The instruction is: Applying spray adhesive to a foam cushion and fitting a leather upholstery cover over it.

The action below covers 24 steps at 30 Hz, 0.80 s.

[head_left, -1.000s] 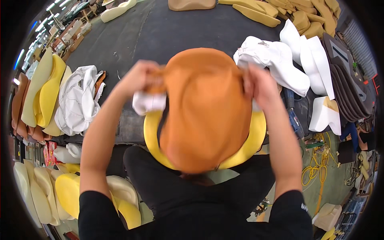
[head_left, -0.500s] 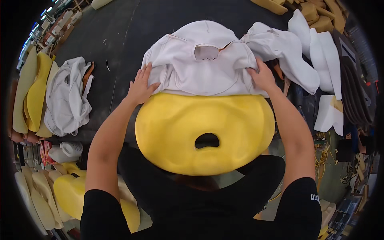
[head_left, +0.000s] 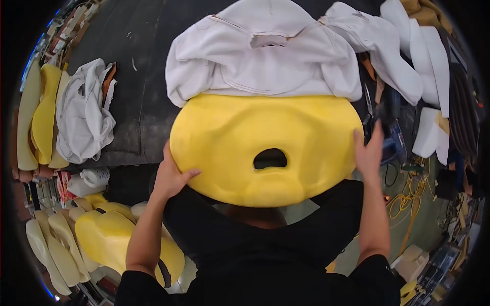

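From my station I have the foam (head_left: 268, 127) between the left hand (head_left: 171, 176), clasping its left rim, and the right hand (head_left: 368, 153), spread at its right rim, the cover (head_left: 260, 64) against its far edge, so I judge laying-out done, its bare top remaining.

A foam pad (head_left: 311, 122) lies in the middle, its near edge over the lap (head_left: 191, 224), its far edge meeting a fabric cover (head_left: 275, 76) on the bench (head_left: 148, 66). The left hand (head_left: 173, 176) and right hand (head_left: 368, 148) are at its two ends. Right of the cover lies a second cover (head_left: 380, 48), then foam pieces (head_left: 435, 71); what may be a power tool (head_left: 393, 145), blurred, sits just beyond the right hand. At far left, a third cover (head_left: 84, 122) lies beside stacked pads (head_left: 45, 117), a jug (head_left: 93, 179) nearer the body.
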Available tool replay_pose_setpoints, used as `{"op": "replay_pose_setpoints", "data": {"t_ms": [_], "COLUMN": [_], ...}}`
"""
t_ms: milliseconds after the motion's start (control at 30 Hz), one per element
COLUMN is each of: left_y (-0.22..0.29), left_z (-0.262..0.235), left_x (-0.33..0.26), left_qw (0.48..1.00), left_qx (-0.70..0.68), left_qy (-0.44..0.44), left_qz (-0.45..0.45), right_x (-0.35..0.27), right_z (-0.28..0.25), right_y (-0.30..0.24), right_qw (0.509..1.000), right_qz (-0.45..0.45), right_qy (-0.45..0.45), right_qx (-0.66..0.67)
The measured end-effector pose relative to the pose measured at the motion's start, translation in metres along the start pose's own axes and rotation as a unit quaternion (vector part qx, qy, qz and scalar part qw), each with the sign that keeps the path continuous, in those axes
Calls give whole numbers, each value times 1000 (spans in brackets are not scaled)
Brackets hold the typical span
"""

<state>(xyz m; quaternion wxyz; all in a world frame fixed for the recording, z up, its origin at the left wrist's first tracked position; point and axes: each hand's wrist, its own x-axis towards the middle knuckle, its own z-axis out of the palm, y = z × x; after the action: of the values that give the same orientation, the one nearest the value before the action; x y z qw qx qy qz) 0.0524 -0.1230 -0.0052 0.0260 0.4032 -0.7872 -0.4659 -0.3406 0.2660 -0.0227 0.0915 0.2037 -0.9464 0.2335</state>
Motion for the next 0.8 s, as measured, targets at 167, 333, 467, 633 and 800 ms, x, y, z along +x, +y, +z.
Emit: {"op": "replay_pose_setpoints", "data": {"t_ms": [167, 333, 467, 633, 800], "left_y": [-23, -39, -48, -22, -53], "left_z": [1, -9, -27, -31, -31], "left_x": [38, 203, 220, 201, 238], "left_qw": [987, 968, 988, 981, 941], "left_qx": [-102, 11, -120, -187, -335], "left_qy": [70, 163, 69, 36, -41], "left_qz": [103, 190, 70, 24, 7], "right_x": [9, 81, 47, -125, -419], "right_z": [29, 8, -88, -137, -114], "right_y": [-14, 37, 86, 248, 333], "right_qw": [966, 958, 995, 982, 890], "right_qz": [105, 18, -31, 155, 419], "right_qy": [-166, -98, 6, -58, -124], "right_qx": [166, 270, 90, -91, -133]}}
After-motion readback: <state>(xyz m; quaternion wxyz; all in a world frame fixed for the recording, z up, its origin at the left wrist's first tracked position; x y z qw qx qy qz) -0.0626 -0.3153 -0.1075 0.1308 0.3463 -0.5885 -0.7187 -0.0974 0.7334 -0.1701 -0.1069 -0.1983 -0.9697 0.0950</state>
